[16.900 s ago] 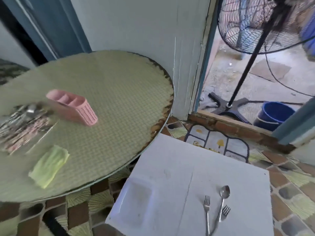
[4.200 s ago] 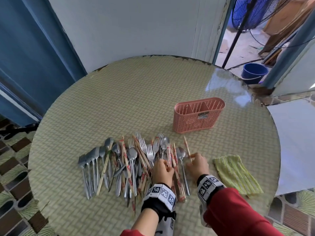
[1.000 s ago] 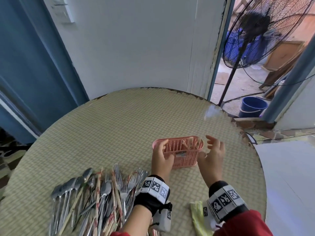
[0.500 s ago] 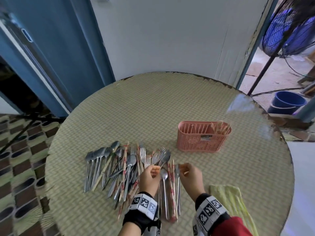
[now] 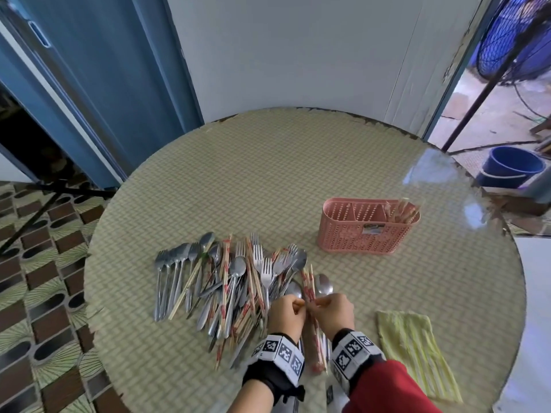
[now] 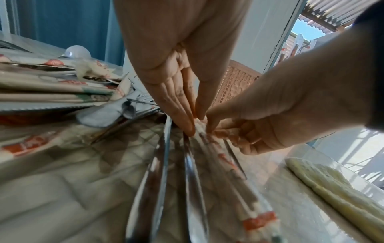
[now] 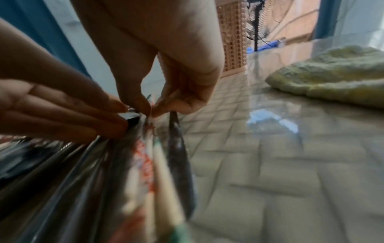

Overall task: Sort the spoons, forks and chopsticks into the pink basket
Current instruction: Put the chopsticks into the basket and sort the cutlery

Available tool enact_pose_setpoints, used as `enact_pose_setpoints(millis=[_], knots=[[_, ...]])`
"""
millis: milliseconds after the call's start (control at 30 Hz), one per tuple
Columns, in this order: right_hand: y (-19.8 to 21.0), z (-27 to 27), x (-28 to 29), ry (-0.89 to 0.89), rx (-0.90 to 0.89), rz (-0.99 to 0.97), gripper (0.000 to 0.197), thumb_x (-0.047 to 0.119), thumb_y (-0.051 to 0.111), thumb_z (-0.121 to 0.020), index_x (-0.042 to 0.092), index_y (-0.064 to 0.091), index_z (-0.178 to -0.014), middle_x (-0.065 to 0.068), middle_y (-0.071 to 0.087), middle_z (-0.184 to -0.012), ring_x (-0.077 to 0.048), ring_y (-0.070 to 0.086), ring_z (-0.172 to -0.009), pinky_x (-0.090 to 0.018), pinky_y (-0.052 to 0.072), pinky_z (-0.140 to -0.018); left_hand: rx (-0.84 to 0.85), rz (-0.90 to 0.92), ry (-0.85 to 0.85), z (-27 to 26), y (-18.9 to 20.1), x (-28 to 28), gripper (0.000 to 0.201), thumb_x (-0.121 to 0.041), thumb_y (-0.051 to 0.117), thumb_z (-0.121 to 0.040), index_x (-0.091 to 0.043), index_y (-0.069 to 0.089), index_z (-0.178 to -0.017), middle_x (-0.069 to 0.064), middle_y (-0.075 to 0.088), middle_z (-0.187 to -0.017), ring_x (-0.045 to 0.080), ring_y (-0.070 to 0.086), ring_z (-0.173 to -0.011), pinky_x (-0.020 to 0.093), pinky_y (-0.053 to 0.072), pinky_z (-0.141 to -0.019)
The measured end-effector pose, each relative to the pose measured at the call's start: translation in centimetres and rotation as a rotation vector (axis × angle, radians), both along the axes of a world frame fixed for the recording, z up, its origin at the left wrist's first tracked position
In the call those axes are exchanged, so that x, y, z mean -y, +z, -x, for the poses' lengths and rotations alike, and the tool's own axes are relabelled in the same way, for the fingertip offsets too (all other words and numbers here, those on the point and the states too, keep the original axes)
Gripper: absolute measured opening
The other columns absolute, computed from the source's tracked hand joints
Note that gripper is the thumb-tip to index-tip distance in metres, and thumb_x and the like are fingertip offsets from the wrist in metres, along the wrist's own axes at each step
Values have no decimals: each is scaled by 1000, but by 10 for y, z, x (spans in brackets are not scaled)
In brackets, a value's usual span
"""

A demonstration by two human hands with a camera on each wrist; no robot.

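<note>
Both hands are back at the near edge of the cutlery pile, down from the pink basket (image 5: pixel 368 226) where they were a second ago. Half a second ago they were already over the wrapped chopsticks (image 5: pixel 308 289); now they have closed in on one bundle.

Right hand (image 5: pixel 335 312): thumb and forefinger pinch the paper-wrapped chopsticks, other fingers curled beneath. Left hand (image 5: pixel 286 315): in the left wrist view its fingers (image 6: pixel 182 113) lie nearly straight and close together, tips pressing down on the same bundle where it meets a spoon handle. From the head view that hand looks more bunched, so whether it also nips the wrapper I cannot tell.

The basket stands upright on the surface (image 5: pixel 268 174), well apart from the pile, toward the far right. Its right compartment already holds a few chopsticks (image 5: pixel 401 211); the other two show nothing.

Judgement: one load of chopsticks is delivered and the second is being picked up. Most of the job remains, since spoons (image 5: pixel 237 268), forks (image 5: pixel 266 271) and more chopsticks lie mixed in the pile.

A folded yellow-green cloth (image 5: pixel 413 350) lies just right of the hands.

Writing: the chopstick wrappers carry red print and a green band, and the basket front has a small label (image 5: pixel 373 226). All too blurred or too small to read. The wristbands (image 5: pixel 280 351) bear black-and-white square markers, no text.
</note>
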State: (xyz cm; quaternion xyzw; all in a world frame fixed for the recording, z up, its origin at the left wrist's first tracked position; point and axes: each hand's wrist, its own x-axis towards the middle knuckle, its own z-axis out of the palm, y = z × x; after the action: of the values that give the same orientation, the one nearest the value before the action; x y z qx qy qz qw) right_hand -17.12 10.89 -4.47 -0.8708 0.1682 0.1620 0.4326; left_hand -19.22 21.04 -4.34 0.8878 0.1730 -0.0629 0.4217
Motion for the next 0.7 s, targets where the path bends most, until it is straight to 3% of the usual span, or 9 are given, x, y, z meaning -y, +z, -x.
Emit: enact_pose_setpoints(millis=[100,200,333,400,467,600,700], knots=[[-1,0,11,-117,19,-52,29,24,66,-79,19,61,-50,4,60,-50,-8,54,-53,-21,40,-52,-7,-14,7,0,-3,7,16,-15,58,-88,-11,69,-99,2,71,-96,15,65,-89,21,50,-78],[-4,0,19,-166,12,-161,18,23,68,-81,9,65,-69,0,64,-60,-9,56,-53,-19,44,-51,2,3,14,-1,-6,16,21,-23,56,-91,-11,66,-106,2,69,-101,15,64,-95,20,48,-81],[-3,4,30,-193,-22,-454,13,13,72,-79,6,62,-86,-14,71,-75,-22,65,-64,-37,55,-67,21,120,69,-4,-4,26,28,-25,59,-90,-4,64,-108,7,68,-101,9,59,-83,2,37,-64],[-1,6,35,-166,-26,-518,15,10,72,-79,8,63,-91,-16,71,-75,-25,67,-67,-41,56,-71,35,191,89,-4,-6,28,16,-22,62,-88,-9,65,-97,0,67,-87,1,54,-70,0,39,-59],[2,7,39,-153,-20,-531,13,7,71,-80,10,65,-91,-15,71,-74,-25,67,-67,-42,57,-73,14,261,107,-4,-5,29,5,-18,64,-86,-15,61,-86,-11,59,-74,-5,51,-65,0,41,-58],[0,8,41,-221,3,-479,4,5,65,-84,3,65,-87,-16,70,-73,-25,65,-63,-42,57,-68,17,306,173,-3,-5,27,11,-15,65,-85,-19,57,-78,-11,58,-72,2,56,-66,6,43,-57],[-3,4,38,-267,38,-366,8,11,59,-87,5,62,-91,-13,69,-76,-23,64,-65,-40,56,-69,74,334,268,-1,-3,20,9,-12,60,-87,-18,55,-92,-5,59,-80,14,58,-72,16,46,-63]])
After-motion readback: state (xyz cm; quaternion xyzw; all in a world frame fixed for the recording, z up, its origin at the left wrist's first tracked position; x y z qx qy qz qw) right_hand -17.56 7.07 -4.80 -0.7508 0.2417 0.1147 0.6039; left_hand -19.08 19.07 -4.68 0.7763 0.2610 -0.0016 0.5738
